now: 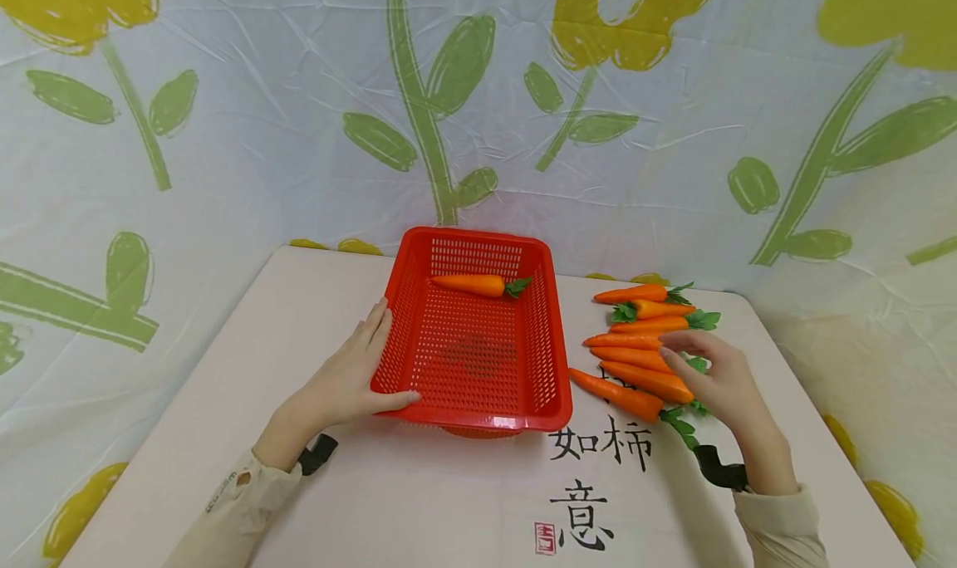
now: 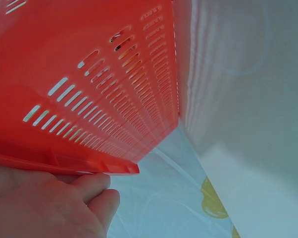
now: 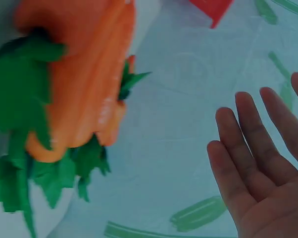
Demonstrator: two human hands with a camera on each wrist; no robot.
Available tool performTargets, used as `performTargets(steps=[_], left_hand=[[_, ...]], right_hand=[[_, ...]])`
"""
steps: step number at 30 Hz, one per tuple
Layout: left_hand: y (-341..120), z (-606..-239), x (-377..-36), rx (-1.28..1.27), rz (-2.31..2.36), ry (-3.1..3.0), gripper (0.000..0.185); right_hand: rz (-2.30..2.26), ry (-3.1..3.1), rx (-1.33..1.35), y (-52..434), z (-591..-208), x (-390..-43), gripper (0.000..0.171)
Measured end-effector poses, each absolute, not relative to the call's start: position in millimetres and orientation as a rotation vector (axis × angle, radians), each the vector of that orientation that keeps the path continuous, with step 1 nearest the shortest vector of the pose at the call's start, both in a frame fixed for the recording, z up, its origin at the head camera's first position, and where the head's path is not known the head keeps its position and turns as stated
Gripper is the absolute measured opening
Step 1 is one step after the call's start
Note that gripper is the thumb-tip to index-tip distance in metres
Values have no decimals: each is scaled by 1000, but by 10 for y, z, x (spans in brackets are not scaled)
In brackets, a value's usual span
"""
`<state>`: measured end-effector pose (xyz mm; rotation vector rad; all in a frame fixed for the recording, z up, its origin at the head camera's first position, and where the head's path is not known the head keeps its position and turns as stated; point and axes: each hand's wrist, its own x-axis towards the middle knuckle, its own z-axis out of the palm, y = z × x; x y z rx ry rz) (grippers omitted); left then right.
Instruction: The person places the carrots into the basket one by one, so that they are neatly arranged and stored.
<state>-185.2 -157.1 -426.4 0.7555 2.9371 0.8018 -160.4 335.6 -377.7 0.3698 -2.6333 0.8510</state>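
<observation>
A red plastic basket with slotted walls stands on the table, one orange carrot with green leaves lying inside at the back. My left hand rests against the basket's left front corner, fingers straight along the left rim, thumb over the front rim. The left wrist view shows fingers against the rim's outer edge. To the right of the basket lie several more carrots. Over their leafy ends hovers my right hand, fingers bent slightly; in the right wrist view its palm holds nothing.
The pale table carries black brush characters and a small red seal mark at the front. White cloth with yellow and green flower prints hangs behind and at the sides. Black straps circle both wrists.
</observation>
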Motion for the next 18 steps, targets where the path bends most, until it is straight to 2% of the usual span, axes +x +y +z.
performTargets(steps=[9, 18], left_hand=[[-1565, -4259, -1855, 748, 800, 2937, 129], [-1566, -4259, -1860, 746, 801, 2938, 128]], right_hand=[[778, -2847, 415, 3412, -4097, -1518, 22], [789, -2939, 373, 3446, -4254, -1460, 29]])
